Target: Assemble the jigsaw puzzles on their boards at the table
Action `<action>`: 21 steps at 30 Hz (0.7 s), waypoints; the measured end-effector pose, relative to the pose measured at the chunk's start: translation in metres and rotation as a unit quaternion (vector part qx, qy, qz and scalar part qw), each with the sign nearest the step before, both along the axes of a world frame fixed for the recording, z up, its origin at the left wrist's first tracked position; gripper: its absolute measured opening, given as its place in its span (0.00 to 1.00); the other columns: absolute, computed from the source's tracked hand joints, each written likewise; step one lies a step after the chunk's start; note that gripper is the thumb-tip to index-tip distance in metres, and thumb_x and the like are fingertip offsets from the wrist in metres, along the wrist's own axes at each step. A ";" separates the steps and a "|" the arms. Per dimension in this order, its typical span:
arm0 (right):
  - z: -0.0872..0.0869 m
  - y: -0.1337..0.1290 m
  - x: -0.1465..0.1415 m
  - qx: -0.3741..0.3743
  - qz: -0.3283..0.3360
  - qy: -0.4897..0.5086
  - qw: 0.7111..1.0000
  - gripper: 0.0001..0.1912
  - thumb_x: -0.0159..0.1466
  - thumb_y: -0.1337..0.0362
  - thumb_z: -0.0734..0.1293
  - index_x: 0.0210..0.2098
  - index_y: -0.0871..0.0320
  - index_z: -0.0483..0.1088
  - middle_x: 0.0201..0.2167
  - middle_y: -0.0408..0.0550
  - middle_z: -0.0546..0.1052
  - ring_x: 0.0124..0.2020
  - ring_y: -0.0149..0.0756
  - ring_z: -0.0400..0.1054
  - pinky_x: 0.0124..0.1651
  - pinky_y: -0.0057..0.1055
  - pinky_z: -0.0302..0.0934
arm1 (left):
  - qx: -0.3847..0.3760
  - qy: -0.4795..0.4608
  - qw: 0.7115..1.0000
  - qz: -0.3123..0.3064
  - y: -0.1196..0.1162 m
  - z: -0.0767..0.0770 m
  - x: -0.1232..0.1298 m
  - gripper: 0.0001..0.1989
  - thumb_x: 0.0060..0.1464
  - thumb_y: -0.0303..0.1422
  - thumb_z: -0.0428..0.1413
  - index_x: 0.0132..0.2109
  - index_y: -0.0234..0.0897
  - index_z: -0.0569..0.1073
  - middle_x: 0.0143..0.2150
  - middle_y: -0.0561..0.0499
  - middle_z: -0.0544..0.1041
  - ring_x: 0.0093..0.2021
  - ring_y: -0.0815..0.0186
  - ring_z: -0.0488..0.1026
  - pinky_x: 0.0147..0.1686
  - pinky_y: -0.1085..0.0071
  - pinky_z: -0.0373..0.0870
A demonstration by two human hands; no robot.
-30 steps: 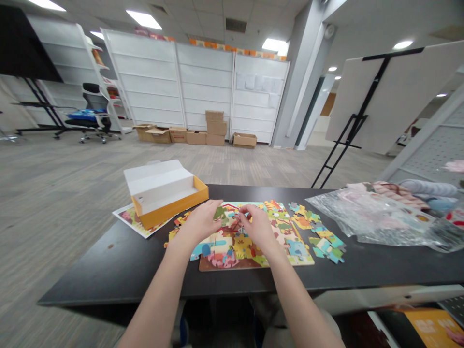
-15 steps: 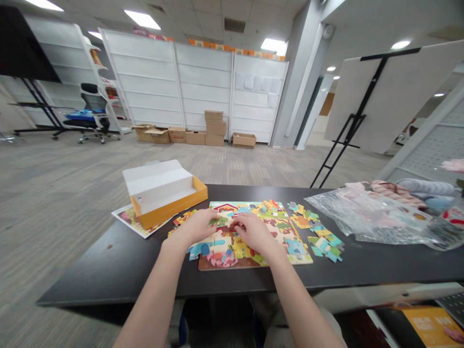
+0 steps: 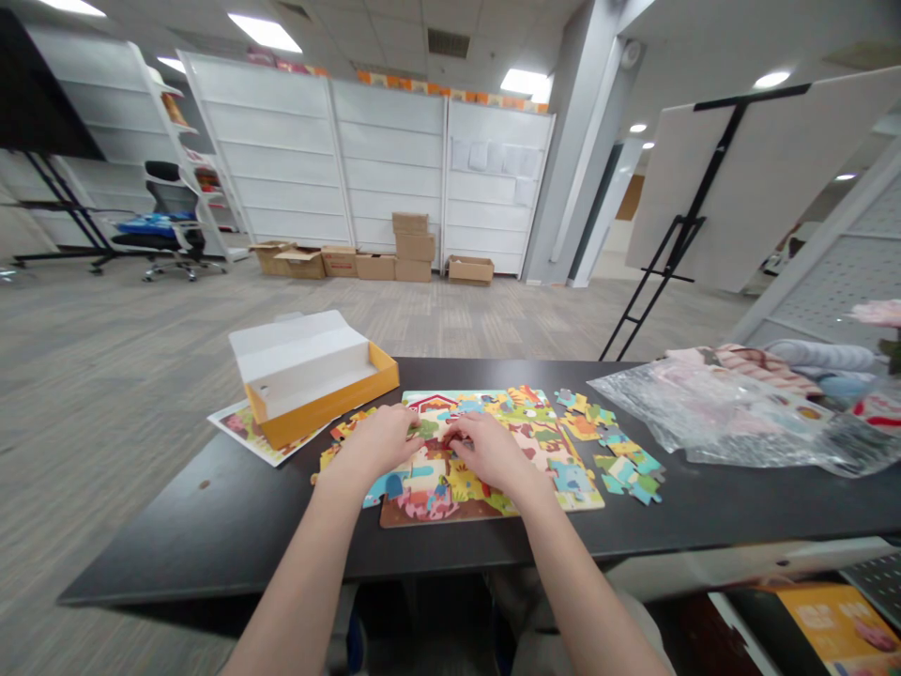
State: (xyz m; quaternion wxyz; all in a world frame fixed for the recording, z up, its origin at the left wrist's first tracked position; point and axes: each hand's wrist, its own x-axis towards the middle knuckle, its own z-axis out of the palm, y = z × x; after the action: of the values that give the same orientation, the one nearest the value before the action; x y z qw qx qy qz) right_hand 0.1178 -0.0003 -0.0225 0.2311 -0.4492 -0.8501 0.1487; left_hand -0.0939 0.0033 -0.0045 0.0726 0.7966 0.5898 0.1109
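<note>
I have a wooden jigsaw tray centred on my feed, lying flat on the desk, its picture of a red-roofed house and bright shapes only partly filled in. The person's left hand and right hand sit over the middle of the tray, close together but not touching, palms down with the fingers curled toward the pieces. The left fingertips reach a green piece, and the right fingers bear on the reddish middle of the picture. From this camera the fingers hide too much for me to say whether either hand is pinching a piece. The left forearm and right forearm rise from the bottom of the view, angling inward.

Loose pieces lie just right of the tray, and more loose pieces lie just left of it. Beyond those, an orange box with its white lid open sits on a printed picture sheet. To the right lies a crumpled clear plastic bag, with folded fabric behind it.
</note>
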 end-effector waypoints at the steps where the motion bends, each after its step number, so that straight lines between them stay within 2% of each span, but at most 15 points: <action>1: 0.001 0.000 0.000 -0.001 0.000 -0.002 1.000 0.09 0.65 0.73 0.66 0.40 0.56 0.78 0.42 0.49 0.79 0.47 0.38 0.70 0.54 0.33 0.61 | 0.004 0.019 1.000 -0.005 0.000 0.000 0.001 0.10 0.59 0.37 0.56 0.41 0.38 0.81 0.45 0.41 0.81 0.48 0.51 0.77 0.48 0.60 0.71; 7: 0.002 0.000 -0.001 -0.001 -0.001 -0.010 1.000 0.09 0.65 0.72 0.66 0.40 0.57 0.78 0.43 0.49 0.79 0.48 0.38 0.70 0.54 0.33 0.61 | 0.010 0.077 0.997 -0.007 -0.002 0.001 0.004 0.11 0.61 0.38 0.56 0.44 0.39 0.80 0.47 0.42 0.80 0.50 0.53 0.76 0.49 0.62 0.70; 11: 0.000 0.000 -0.002 -0.002 -0.006 -0.014 1.000 0.08 0.66 0.72 0.66 0.40 0.57 0.77 0.42 0.50 0.79 0.47 0.38 0.70 0.54 0.33 0.61 | 0.018 0.075 0.997 -0.007 -0.002 0.002 0.006 0.12 0.62 0.42 0.56 0.43 0.42 0.81 0.47 0.44 0.80 0.49 0.54 0.75 0.48 0.63 0.69; 15: 0.001 0.001 -0.002 -0.002 -0.011 -0.025 1.000 0.09 0.67 0.70 0.65 0.40 0.56 0.77 0.43 0.49 0.78 0.48 0.38 0.70 0.53 0.32 0.61 | 0.014 0.070 0.997 0.005 -0.002 0.005 0.010 0.10 0.61 0.41 0.57 0.40 0.43 0.81 0.45 0.45 0.81 0.49 0.55 0.75 0.45 0.65 0.70; 18: 0.001 0.003 0.001 0.024 -0.050 -0.059 0.997 0.08 0.68 0.68 0.64 0.41 0.57 0.77 0.44 0.51 0.78 0.49 0.39 0.68 0.54 0.34 0.60 | 0.005 0.071 0.997 0.001 -0.001 0.006 0.010 0.10 0.61 0.40 0.58 0.36 0.43 0.81 0.42 0.46 0.81 0.47 0.55 0.76 0.44 0.65 0.70; 21: 0.001 0.006 0.004 0.064 -0.096 -0.105 0.988 0.10 0.68 0.62 0.66 0.46 0.58 0.76 0.51 0.55 0.75 0.54 0.44 0.65 0.58 0.39 0.56 | 0.000 0.060 0.998 -0.013 0.000 0.005 0.008 0.10 0.61 0.40 0.58 0.36 0.44 0.82 0.43 0.47 0.82 0.47 0.56 0.76 0.46 0.65 0.70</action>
State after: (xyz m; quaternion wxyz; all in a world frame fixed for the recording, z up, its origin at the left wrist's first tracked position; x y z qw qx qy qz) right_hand 0.1218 0.0057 -0.0217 0.1822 -0.5264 -0.8302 0.0236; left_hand -0.0862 0.0032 0.0002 0.0380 0.8095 0.5826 0.0619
